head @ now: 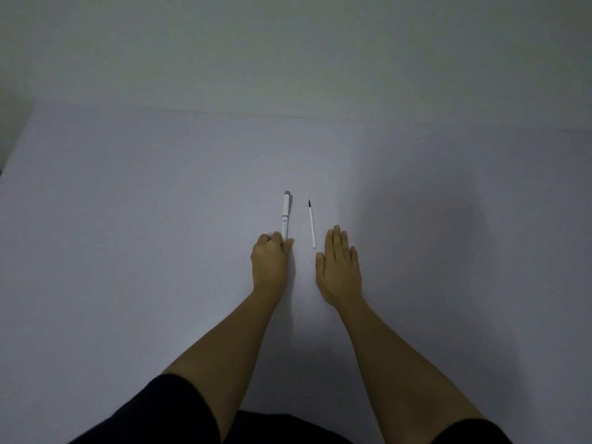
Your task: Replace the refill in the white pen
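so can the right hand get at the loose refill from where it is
Probably yes. The right hand lies flat and open on the table, just right of the refill, whose near end sits beside its fingers. Nothing lies between them; the left hand is on the white pen.

— What's around, apart from the job itself?

— Mostly a plain counter (pixel 128 219), pale and bluish-white, filling the view from the left edge to the right. Its surface is smooth and unmarked.

— And behind it?

— A bare wall (pixel 288 43), a dull grey-white, meeting the far edge of the counter along a faint line across the frame.

— Anything else?

— Dark sleeves (pixel 166 408) at the bottom edge, and a small dark patch at the far left where the counter ends. The light is dim.
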Tool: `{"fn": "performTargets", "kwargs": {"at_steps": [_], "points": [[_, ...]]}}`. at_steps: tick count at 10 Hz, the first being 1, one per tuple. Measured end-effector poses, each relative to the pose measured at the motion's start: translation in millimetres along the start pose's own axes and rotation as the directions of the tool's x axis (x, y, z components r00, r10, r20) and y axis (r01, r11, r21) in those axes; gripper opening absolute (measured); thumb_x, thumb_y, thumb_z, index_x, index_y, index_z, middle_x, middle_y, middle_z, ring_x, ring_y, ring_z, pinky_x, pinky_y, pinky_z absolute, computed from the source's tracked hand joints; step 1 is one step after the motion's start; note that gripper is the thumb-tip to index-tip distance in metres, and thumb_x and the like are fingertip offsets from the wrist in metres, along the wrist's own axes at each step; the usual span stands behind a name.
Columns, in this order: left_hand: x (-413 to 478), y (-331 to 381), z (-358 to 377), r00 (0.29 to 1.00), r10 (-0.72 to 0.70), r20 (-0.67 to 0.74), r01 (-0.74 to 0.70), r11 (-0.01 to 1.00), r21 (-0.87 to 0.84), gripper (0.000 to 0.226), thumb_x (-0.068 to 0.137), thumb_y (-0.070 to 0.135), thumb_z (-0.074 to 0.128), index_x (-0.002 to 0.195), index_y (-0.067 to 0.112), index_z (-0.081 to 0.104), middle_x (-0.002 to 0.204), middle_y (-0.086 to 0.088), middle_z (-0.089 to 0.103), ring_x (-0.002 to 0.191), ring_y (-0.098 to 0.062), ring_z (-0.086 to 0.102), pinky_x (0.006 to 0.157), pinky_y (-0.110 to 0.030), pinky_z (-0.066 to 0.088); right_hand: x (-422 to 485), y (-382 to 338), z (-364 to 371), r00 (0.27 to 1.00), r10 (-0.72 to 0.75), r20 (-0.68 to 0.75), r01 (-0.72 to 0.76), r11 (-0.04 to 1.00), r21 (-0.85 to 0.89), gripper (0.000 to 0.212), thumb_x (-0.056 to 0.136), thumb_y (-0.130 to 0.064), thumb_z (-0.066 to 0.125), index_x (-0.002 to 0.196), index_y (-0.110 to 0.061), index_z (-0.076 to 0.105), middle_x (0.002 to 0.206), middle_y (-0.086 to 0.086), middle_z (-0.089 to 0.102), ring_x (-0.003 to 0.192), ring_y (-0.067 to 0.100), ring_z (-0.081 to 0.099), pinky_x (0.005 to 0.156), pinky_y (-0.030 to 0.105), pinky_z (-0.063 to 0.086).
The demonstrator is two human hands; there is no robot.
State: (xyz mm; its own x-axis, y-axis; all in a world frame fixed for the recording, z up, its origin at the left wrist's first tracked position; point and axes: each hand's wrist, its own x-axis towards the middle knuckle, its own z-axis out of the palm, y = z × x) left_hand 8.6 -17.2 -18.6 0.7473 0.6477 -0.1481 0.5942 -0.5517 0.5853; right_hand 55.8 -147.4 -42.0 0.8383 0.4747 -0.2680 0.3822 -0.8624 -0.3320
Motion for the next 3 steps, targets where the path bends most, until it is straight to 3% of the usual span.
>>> {"fn": "performTargets", "kwargs": {"at_steps": [2,3], "points": [[2,19,-21,0.998,-0.047,-0.030,0.045,0.998,-0.051,0.032,0.092,0.026,0.052,0.084,-0.005,0.056,0.084,-0.024,0.058,0.067,-0.025,0.045,0.059,-0.032,0.035,-1,-3,-23,0.999,0.000,-0.032,0.003,0.997,0.076,0.066,0.089,-0.034,0.012,0.147,-0.003,0.011,0.159,0.013,0.009,0.148,0.023,0.007,0.119,0.038,0.007],[7,32,-39,0.998,0.005,-0.061,-0.008,0.999,-0.045,0.032,0.094,0.024,0.049,0.085,-0.006,0.057,0.087,-0.025,0.059,0.072,-0.032,0.052,0.061,-0.033,0.035,3,-6,-40,0.995,-0.037,-0.091,0.043,0.997,0.066,0.065,0.089,-0.033,0.016,0.145,0.000,0.016,0.157,0.017,0.014,0.147,0.027,0.013,0.119,0.040,0.011]]}}
